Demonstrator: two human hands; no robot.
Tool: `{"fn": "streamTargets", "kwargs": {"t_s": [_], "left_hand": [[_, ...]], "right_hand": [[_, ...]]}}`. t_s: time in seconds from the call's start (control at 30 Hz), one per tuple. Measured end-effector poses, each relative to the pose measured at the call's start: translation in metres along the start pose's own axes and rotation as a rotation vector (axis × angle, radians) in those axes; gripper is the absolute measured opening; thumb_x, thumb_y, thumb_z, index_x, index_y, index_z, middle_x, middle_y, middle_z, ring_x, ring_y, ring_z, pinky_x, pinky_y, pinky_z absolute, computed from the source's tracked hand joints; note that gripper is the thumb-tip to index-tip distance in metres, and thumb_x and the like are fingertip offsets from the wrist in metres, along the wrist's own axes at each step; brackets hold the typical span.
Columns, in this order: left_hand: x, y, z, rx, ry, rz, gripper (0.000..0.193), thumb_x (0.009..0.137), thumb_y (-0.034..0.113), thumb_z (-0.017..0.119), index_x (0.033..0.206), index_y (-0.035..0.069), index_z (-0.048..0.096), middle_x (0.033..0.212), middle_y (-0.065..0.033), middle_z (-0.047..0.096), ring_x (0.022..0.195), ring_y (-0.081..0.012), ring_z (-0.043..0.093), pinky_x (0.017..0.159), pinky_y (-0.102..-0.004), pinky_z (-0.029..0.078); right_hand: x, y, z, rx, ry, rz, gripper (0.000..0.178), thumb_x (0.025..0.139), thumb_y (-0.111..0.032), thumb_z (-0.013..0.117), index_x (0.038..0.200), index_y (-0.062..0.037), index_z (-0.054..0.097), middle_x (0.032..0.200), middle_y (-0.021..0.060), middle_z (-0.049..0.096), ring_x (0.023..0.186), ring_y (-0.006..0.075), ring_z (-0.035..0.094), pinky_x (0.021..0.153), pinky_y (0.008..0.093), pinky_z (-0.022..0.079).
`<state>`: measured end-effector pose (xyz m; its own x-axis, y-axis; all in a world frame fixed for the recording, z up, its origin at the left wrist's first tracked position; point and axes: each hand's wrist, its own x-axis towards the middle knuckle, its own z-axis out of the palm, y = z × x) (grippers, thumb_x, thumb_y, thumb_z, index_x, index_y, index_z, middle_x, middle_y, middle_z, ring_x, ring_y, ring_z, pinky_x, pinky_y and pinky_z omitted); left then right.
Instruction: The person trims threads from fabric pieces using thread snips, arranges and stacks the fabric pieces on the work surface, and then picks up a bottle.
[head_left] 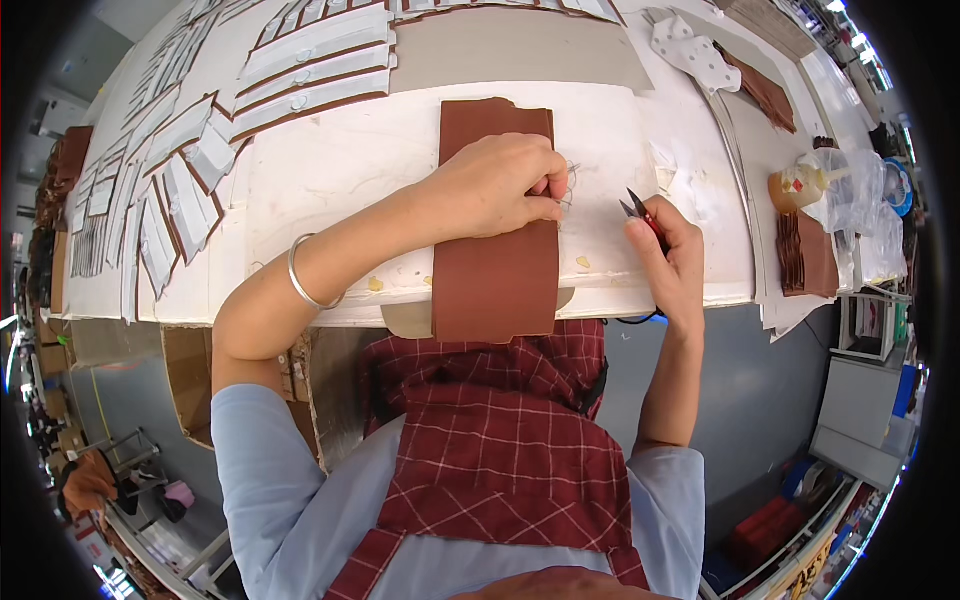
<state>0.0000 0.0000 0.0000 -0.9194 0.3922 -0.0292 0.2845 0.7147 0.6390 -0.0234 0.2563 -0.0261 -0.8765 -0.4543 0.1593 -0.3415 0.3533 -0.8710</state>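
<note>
A long brown leather-like strip [495, 285] lies in front of me, apparently several layers thick, its near end hanging over the table edge. My left hand [500, 185] rests across it, thumb and fingers pinched together at its right edge. Fine loose threads [571, 180] show beside those fingertips; whether the pinch holds one is too small to tell. Thread snips [648, 218] with dark pointed blades and a red part sit in my right hand [675, 260], fingers wrapped round them. Their blades point up and left, apart from the strip.
White panels with brown edges [310, 80] lie in rows at the far left. A bottle of yellowish liquid [795, 187] stands at the right, behind stacked brown pieces [805, 255]. A spotted cloth [695, 52] lies far right. Below the table's left side is a cardboard box [190, 385].
</note>
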Motion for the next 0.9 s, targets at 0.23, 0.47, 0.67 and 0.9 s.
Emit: {"fn": "streamTargets", "kwargs": {"t_s": [0.23,0.47,0.67,0.9], "left_hand": [[-0.001,-0.012,0.0,-0.309,0.101,-0.074,0.016,0.091,0.018,0.069,0.093,0.002,0.065,0.084,-0.0084,0.064,0.078,-0.0208,0.061,0.072,-0.0337,0.051],[-0.007,-0.004,0.0,-0.302,0.043,-0.045,0.013,0.092,0.015,0.07,0.094,0.003,0.064,0.086,-0.0049,0.062,0.079,-0.0156,0.059,0.071,-0.0303,0.052],[-0.012,-0.004,0.02,-0.005,0.235,0.185,0.012,0.087,0.011,0.071,0.09,0.002,0.063,0.088,-0.0075,0.058,0.082,-0.0216,0.058,0.071,-0.0351,0.05],[-0.01,-0.012,0.013,-0.23,0.168,0.062,0.014,0.091,0.014,0.069,0.092,0.0,0.064,0.087,-0.0085,0.06,0.079,-0.0192,0.058,0.072,-0.0334,0.048]], "right_hand": [[0.0,-0.004,-0.001,-0.032,0.004,-0.013,0.03,0.094,-0.024,0.07,0.079,-0.0015,0.057,0.06,-0.0037,0.038,0.059,0.0068,0.032,0.051,0.0256,0.026],[-0.001,-0.001,0.001,-0.055,0.006,-0.012,0.03,0.093,-0.024,0.071,0.08,-0.0011,0.057,0.06,-0.0029,0.038,0.059,0.007,0.032,0.051,0.0257,0.027],[-0.001,-0.007,0.003,-0.16,-0.039,-0.026,0.026,0.091,-0.023,0.072,0.082,-0.0014,0.06,0.057,0.0019,0.044,0.053,0.0103,0.038,0.05,0.0263,0.033],[-0.001,-0.014,0.012,-0.411,-0.048,-0.185,0.029,0.089,-0.032,0.074,0.085,-0.0047,0.063,0.063,0.0089,0.064,0.052,0.0247,0.062,0.049,0.0321,0.045]]}}
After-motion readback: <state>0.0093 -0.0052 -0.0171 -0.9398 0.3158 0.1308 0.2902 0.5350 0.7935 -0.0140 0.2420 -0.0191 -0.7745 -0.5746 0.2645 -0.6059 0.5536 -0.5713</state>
